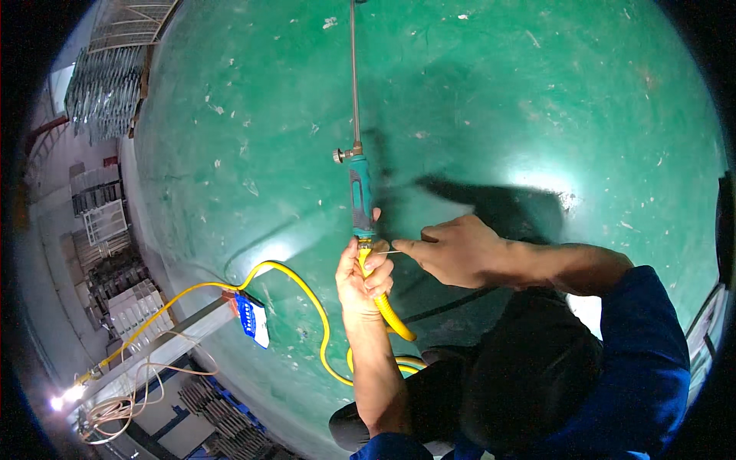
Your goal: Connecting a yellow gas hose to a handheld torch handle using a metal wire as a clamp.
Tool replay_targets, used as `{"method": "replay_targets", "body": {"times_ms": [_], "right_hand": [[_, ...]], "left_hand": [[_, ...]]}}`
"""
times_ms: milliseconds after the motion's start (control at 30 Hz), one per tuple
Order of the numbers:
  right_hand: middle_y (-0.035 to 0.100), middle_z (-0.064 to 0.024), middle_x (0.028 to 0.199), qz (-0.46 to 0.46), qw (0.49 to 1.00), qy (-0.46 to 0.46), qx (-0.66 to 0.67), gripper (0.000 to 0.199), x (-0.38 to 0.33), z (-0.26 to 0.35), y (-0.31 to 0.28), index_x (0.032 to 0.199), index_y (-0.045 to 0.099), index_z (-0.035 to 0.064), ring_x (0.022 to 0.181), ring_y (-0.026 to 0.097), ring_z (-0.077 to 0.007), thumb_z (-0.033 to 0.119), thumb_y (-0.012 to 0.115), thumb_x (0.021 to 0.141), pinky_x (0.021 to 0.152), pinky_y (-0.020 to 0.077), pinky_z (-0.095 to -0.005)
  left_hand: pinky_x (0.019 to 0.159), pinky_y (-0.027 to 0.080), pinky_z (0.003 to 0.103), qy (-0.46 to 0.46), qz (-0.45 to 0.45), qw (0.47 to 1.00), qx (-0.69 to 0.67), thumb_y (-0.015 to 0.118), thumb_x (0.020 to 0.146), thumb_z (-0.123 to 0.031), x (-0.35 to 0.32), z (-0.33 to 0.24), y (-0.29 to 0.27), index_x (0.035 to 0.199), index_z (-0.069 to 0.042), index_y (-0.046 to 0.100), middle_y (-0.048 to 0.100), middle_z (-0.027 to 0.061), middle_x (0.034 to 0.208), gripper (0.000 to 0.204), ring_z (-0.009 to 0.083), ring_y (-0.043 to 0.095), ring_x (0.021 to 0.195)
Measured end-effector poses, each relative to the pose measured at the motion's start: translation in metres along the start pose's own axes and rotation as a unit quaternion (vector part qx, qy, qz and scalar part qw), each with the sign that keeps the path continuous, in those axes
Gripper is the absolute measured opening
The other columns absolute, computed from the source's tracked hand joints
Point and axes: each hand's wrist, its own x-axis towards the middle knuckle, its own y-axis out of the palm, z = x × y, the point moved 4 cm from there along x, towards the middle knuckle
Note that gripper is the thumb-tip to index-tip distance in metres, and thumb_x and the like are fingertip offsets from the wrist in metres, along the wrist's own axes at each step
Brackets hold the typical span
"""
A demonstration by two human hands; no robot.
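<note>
My left hand (pixel 363 280) is closed around the yellow hose (pixel 387 314), just below where it joins a gas torch. The torch's teal and grey handle (pixel 359 195) points away from me, with a round metal knob (pixel 339 156) on its left side and a long thin metal tube (pixel 354 77) ahead. A metal hose clamp (pixel 365 243) sits at the joint, above my left fingers. From the right, my right hand (pixel 464 251) comes in closed on a thin metal-shafted tool (pixel 389 252). The shaft's tip reaches close to the clamp; whether it touches I cannot tell, and my hand hides its handle.
The yellow hose loops over the green floor (pixel 498 92) to a metal beam (pixel 172 337) at lower left. A blue and white packet (pixel 251 318) is by the beam's end, and a coil of thin cable (pixel 111 414) hangs at its other end. Racks of metal parts (pixel 107 92) line the left.
</note>
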Motion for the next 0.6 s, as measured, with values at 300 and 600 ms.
{"method": "replay_targets", "body": {"times_ms": [300, 600], "right_hand": [[0.058, -0.0056, 0.075, -0.036, 0.998, -0.024, -0.040, 0.044, 0.007, 0.000, -0.007, 0.128, 0.060, 0.0160, 0.066, 0.064, -0.0233, 0.025, 0.062, 0.085, 0.056, 0.0525, -0.0387], [0.057, -0.0038, 0.072, -0.061, 0.995, -0.054, -0.059, 0.042, 0.004, 0.001, -0.012, 0.125, 0.063, 0.0153, 0.063, 0.063, -0.0215, 0.023, 0.062, 0.083, 0.052, 0.0512, -0.0366]], "left_hand": [[0.033, 0.027, 0.021, 0.005, 0.010, 0.998, 0.054, 0.043, 0.100, -0.029, 0.002, 0.004, 0.004, 0.153, -0.009, 0.022, 0.044, 0.0051, 0.076, 0.060, 0.0085, 0.031, 0.045], [0.032, 0.024, 0.020, 0.024, -0.061, 0.987, 0.147, 0.047, 0.099, -0.032, 0.001, 0.012, 0.012, 0.149, -0.010, 0.032, 0.040, 0.0012, 0.070, 0.057, 0.0071, 0.029, 0.043]]}}
